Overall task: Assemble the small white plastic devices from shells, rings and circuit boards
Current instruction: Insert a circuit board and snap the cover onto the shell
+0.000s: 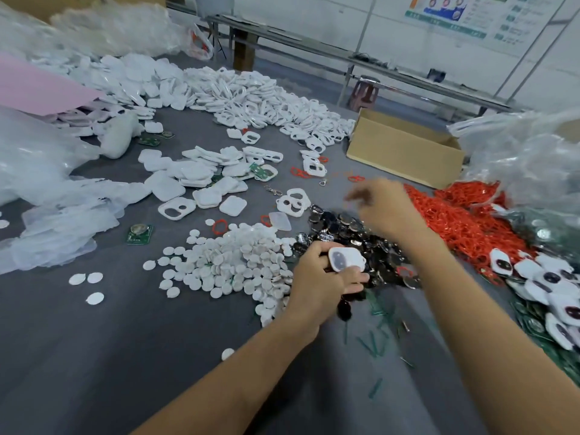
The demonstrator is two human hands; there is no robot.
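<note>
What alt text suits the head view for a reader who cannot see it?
A left hand grips a small white shell over a grey table; the blurred right hand hovers above dark shiny discs. Heaps of white discs, white shells and red rings lie around.

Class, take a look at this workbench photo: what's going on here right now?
A person is putting small white devices together at a grey table heaped with loose parts. Their left hand grips a white device shell, held above a pile of dark shiny discs. Their right hand is raised beyond it, near the heap of red rings, too blurred to tell whether it holds anything. A heap of white discs lies to the left.
</note>
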